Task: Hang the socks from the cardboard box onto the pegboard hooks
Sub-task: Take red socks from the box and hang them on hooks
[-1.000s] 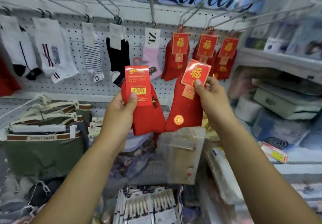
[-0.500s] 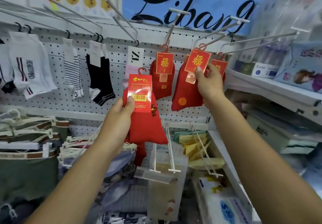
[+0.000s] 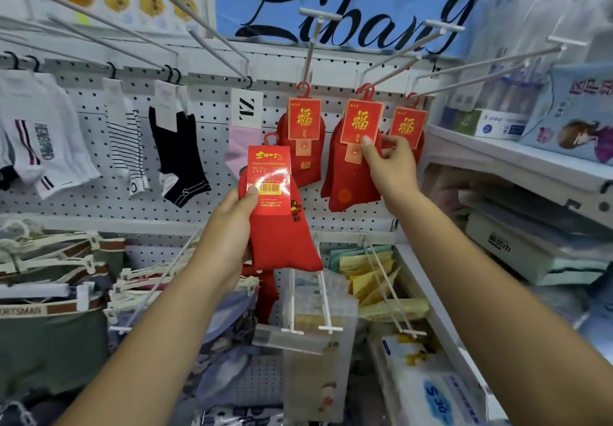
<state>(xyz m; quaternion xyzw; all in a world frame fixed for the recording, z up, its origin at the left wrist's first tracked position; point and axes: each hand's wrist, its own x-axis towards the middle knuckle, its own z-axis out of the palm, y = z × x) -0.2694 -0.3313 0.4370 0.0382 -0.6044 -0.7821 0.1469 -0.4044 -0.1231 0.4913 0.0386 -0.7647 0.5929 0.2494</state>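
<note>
The right hand (image 3: 389,163) has lifted its sock pack (image 3: 355,177) from beside the other hand up onto the hook (image 3: 391,65).

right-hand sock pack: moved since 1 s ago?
Yes. Relative to the hung red pack, the right hand has lifted its sock pack from below that row up level with it, at the middle hook.

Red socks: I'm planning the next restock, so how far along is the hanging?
Done: the left hung pair and the right hung pair are on hooks. In hand: the right hand pinches a third pair, its hanger at the hook between them. Still to do: the left hand grips an unhung pair. The box is out of view.
</note>
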